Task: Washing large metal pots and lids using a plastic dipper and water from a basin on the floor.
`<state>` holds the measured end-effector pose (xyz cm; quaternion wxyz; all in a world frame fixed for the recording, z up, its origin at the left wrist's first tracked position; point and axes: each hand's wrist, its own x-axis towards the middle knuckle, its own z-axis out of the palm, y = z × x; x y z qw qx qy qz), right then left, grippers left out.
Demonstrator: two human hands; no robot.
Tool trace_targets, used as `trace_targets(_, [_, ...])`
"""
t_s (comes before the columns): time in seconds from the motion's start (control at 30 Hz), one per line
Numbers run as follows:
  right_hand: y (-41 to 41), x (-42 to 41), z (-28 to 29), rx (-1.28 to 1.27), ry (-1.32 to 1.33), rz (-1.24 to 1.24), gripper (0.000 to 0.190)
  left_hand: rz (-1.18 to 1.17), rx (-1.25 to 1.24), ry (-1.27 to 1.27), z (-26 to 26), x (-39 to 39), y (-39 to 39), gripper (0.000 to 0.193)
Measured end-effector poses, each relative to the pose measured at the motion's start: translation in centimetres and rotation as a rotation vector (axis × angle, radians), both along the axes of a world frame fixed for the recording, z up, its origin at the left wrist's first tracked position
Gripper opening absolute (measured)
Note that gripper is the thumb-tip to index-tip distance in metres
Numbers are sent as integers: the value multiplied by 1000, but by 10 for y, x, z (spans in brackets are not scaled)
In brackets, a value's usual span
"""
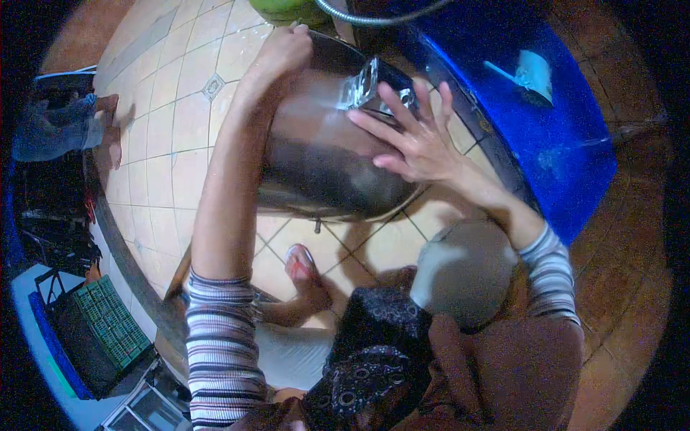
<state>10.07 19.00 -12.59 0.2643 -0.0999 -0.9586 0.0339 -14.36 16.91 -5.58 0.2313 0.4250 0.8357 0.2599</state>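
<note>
A large dark vessel, likely metal, stands on the tiled floor before me, with a small knob low on its near side. My left hand is closed at its far left rim. Over its right side my right hand hovers with fingers spread. Beside those fingertips is a shiny, clear or silvery object; whether they touch it I cannot tell. Blurred streaks, perhaps water, cross the vessel's middle. My left wrist and forearm hide part of its left edge.
A blue tub with a pale dipper lies right. A metal flexible hose and green rounded object are at the top. A rounded grey thing is near my right forearm. Another person's legs and a green basket are left.
</note>
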Motion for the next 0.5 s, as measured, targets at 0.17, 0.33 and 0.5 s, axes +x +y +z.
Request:
trace_targets(0.17, [1, -4, 4, 86, -26, 10, 52, 48, 69, -238, 3, -10, -4, 43])
trace_targets(0.33, [-2, 4, 6, -21, -7, 3, 50, 73, 65, -153, 3, -2, -8, 41])
trace_targets(0.5, [2, 8, 7, 46, -89, 54, 49, 44, 39, -130, 1, -13, -9, 41])
